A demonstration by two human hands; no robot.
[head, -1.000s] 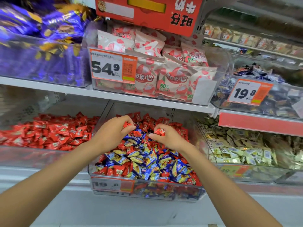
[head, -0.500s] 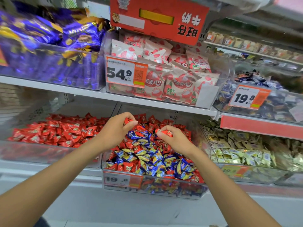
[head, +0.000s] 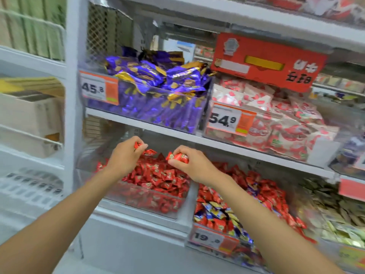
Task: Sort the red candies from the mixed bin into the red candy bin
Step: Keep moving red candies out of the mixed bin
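The clear red candy bin sits on the lower shelf, filled with red wrapped candies. To its right stands the mixed bin, holding red and blue-yellow candies. My left hand hovers over the red candy bin and pinches a red candy at its fingertips. My right hand is above the red bin's right edge and grips red candies between fingers and thumb.
Above are a bin of purple packets with a 45.8 tag and a bin of pink-white bags with a 54.9 tag. A bin of pale green candies lies at the right. A white shelf post stands at the left.
Both hands have lifted out of the mixed bin with red candies and moved left over the red candy bin. The view has swung left.
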